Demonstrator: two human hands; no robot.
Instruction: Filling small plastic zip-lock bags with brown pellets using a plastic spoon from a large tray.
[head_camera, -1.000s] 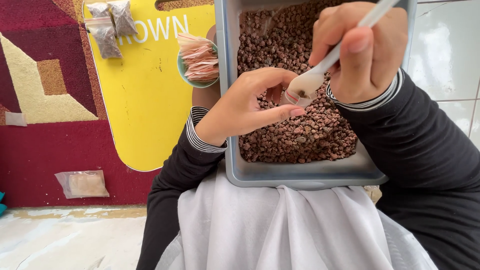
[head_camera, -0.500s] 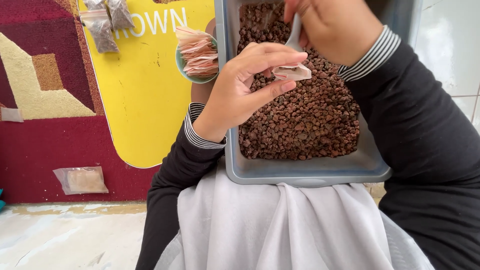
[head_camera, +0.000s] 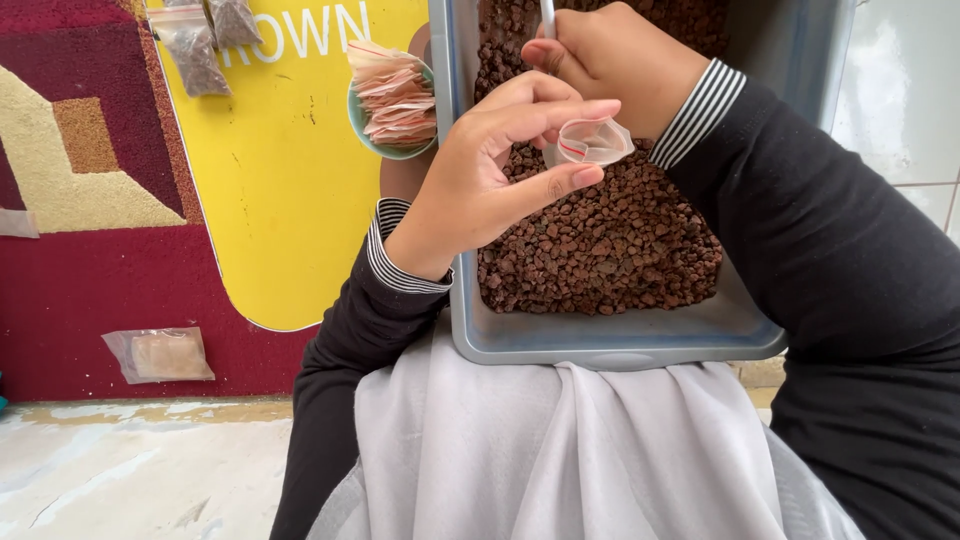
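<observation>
Left hand: fingers pinch a small clear bag, mouth held open over the tray.
Right hand: closed around a white scoop handle; scoop end hidden.
Tray: holds much brown granules.
Bag fill: looks empty.
Done: two filled bags on the mat.
Left: empty bags stacked in a bowl.
</observation>
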